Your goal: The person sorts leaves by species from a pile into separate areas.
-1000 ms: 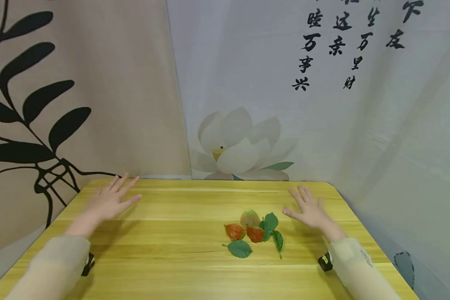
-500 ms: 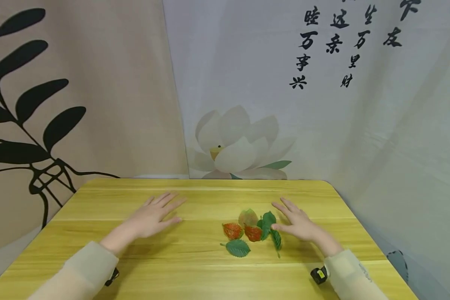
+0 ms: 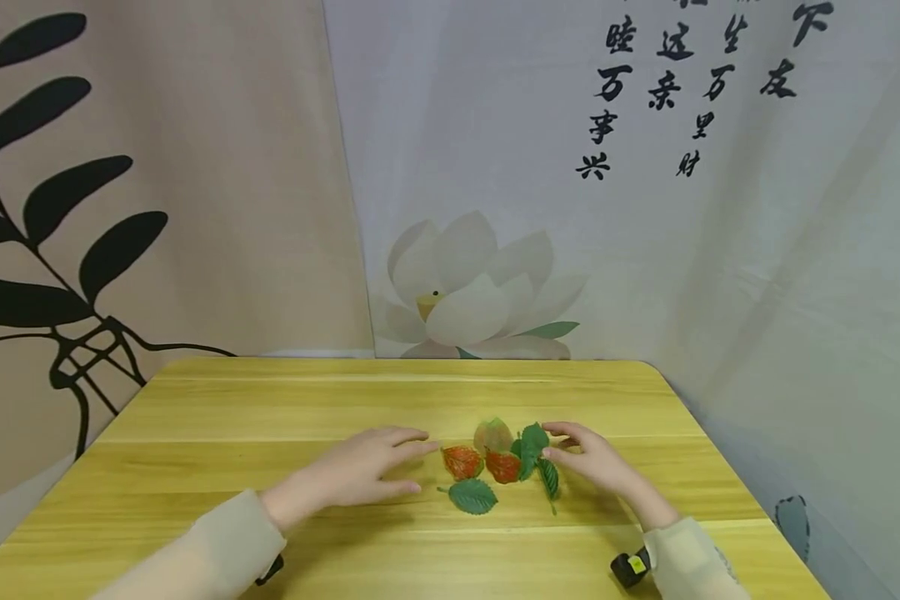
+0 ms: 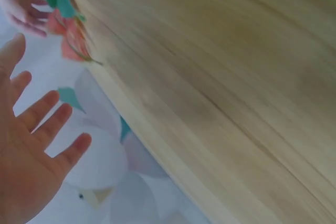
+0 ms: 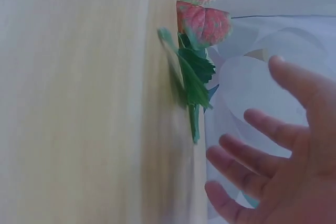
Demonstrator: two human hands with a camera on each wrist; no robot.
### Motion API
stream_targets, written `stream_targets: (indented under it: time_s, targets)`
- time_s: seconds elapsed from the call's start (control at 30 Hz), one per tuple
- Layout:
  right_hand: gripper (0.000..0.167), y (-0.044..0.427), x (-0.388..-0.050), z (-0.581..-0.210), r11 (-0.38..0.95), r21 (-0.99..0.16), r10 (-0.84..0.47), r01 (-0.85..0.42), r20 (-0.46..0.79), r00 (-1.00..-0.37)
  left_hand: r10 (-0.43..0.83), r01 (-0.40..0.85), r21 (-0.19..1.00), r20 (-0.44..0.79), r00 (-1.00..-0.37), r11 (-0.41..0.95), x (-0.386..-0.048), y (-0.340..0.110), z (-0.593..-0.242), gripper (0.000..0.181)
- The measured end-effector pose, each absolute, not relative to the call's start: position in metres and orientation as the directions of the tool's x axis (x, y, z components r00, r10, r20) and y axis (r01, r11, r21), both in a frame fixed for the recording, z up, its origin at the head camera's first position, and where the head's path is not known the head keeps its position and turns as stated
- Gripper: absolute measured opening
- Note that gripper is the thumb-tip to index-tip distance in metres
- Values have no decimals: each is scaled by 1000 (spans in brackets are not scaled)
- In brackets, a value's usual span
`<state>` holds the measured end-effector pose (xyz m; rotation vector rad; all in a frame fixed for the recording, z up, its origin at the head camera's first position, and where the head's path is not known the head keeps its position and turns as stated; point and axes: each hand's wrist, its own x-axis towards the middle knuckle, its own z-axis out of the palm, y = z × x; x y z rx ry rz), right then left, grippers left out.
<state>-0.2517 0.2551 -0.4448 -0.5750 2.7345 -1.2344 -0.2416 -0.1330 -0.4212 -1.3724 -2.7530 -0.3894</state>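
Note:
Several leaves lie grouped on the wooden table: a red-orange leaf (image 3: pixel 462 462) at the left, another red leaf (image 3: pixel 503 467) beside it, a pale orange-green leaf (image 3: pixel 492 436) behind, a green leaf (image 3: pixel 473 496) in front and green leaves (image 3: pixel 531 448) at the right. Just left of the group, the left hand (image 3: pixel 360 469) has its fingers spread and holds nothing; the left wrist view shows its palm (image 4: pixel 26 156). At the right edge of the green leaves is the right hand (image 3: pixel 592 457), fingers slightly bent, empty in the right wrist view (image 5: pixel 283 156); contact is unclear.
The yellow wooden table (image 3: pixel 270 408) ends at a far edge in front of a cloth backdrop (image 3: pixel 255 167) printed with dark leaves, a pale lotus and characters. A small black device (image 3: pixel 630 568) is on the right wrist.
The left hand has moved right, to beside the leaves. The right hand has come left and nearer to the green leaves, its fingers more bent. The leaves keep their arrangement.

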Motion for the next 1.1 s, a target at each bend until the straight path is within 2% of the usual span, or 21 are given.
stream_targets:
  time_s: [0.3,0.47,0.7,0.9,1.1]
  targets:
    - [46,257,-258,-455,537,-813,-332,-225,41,-942,877,890,246,204,-435,384,-238,-87,-421,54]
    - [42,260,-266,-459,478,-864,-278,-158,22,-960,893,900,268,202,-403,345,-240,-73,-427,48]
    - [36,262,-275,-459,478,-870,-255,-126,0,-967,896,897,272,182,-404,349,-245,-61,-433,46]
    - [34,250,-277,-455,505,-852,-320,-139,-36,-947,880,868,303,147,-451,394,-252,-55,-439,47]
    - [31,238,-278,-451,519,-846,-310,-118,-58,-949,864,833,325,81,-497,448,-256,-52,-441,47]
